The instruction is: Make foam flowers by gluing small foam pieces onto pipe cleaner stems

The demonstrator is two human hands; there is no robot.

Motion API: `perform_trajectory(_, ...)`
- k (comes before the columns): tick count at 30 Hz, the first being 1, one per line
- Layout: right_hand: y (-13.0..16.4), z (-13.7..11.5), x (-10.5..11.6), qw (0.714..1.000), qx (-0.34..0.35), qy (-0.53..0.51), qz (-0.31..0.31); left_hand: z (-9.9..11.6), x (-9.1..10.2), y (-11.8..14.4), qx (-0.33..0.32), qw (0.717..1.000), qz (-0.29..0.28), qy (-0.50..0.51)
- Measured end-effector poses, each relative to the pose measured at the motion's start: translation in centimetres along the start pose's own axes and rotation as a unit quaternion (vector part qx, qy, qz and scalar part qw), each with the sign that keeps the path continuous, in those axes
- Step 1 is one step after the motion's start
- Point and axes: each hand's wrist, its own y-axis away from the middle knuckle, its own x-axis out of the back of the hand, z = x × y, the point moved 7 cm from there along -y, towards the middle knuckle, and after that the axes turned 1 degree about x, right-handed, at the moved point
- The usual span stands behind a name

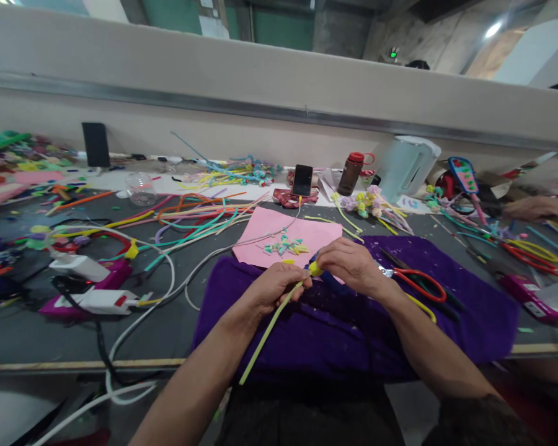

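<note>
Hands meet above a purple cloth (pixel 446 322) spread on the dark worktable (pixel 177 328), and that cloth serves as the landmark for everything else. Over its upper middle, the left hand (pixel 274 288) is closed round a light green pipe cleaner (pixel 270 328), whose free length slants down and toward the person, across the cloth's near edge. The right hand (pixel 348 266) pinches a small yellow tip (pixel 315 268) at the top end of that stem, fingertips drawn together on it, so the two hands sit nearly touching. Just beyond the cloth's far edge lies a pink sheet (pixel 260 241) carrying a scatter of small cut pieces (pixel 286 246) in teal and yellow. On the cloth's right part rest red-handled scissors (pixel 418 282), close beside the right wrist. Left of the cloth, a fan of long coloured pipe cleaners (pixel 199 220) spreads over the table, with a white cable (pixel 167 291) looping past them and a white and magenta glue gun (pixel 100 300) further left. Behind the pink sheet, well beyond the cloth, a black phone (pixel 302 180) stands upright, with a brown bottle (pixel 352 173) with a red cap and a pale kettle (pixel 407 164) to its right. Right of the cloth, at the picture's edge, another person's hand (pixel 534 207) rests on the table.
</note>
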Motion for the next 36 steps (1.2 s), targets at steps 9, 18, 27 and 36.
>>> perform_trajectory(9,0.0,0.0,0.4,0.998,-0.016,0.048,0.023,0.1,-0.1,0.1,-0.001,1.0,0.0,-0.01)
perform_trajectory(18,0.0,0.1,0.2,0.999,-0.017,0.048,0.003,0.2,-0.1,0.1,-0.014,0.999,-0.004,-0.032)
perform_trajectory(27,0.0,0.3,0.1,0.999,-0.03,0.027,-0.004,0.2,0.0,-0.1,-0.022,0.999,-0.007,-0.034)
perform_trajectory(36,0.8,1.3,3.2,0.967,-0.134,-0.101,0.193,1.2,-0.1,0.4,-0.057,0.995,-0.026,0.076)
